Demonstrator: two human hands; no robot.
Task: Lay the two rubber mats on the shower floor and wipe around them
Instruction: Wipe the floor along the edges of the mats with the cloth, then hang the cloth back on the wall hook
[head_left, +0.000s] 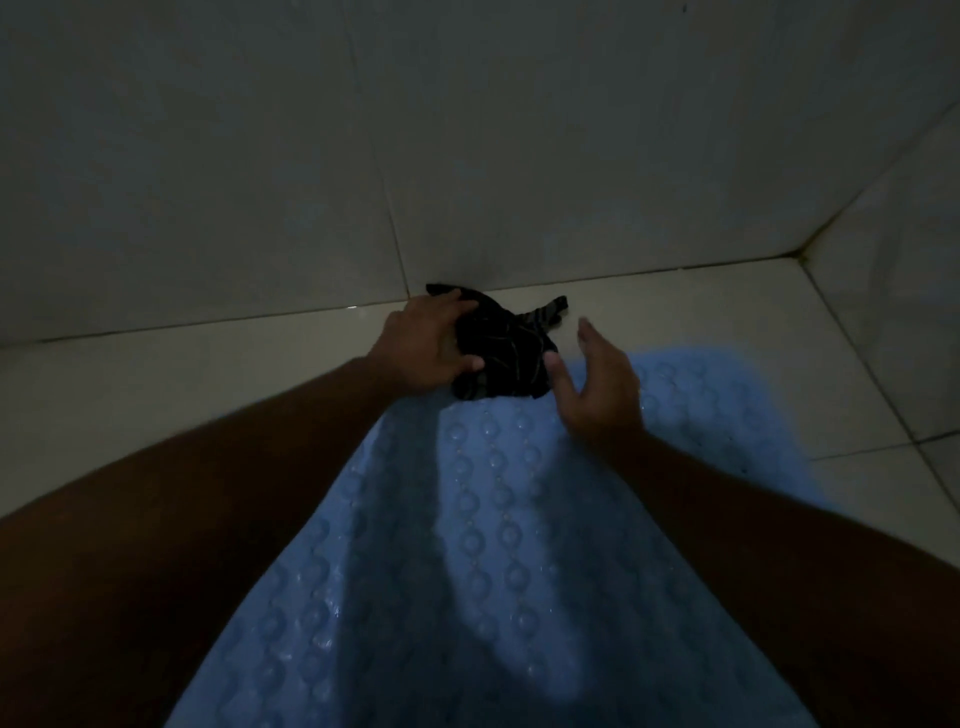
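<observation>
Blue rubber mat (498, 545), covered in round raised bumps, lies flat on the pale tiled shower floor (182, 374), its far edge near the wall (467, 156); only one mat can be made out in the dim light. Left hand (426, 348) is clamped on a dark striped cloth (504, 348) bunched at the mat's far edge by the wall base. Right hand (602, 379) is spread, fingers apart, over the mat just beside the cloth, holding nothing.
</observation>
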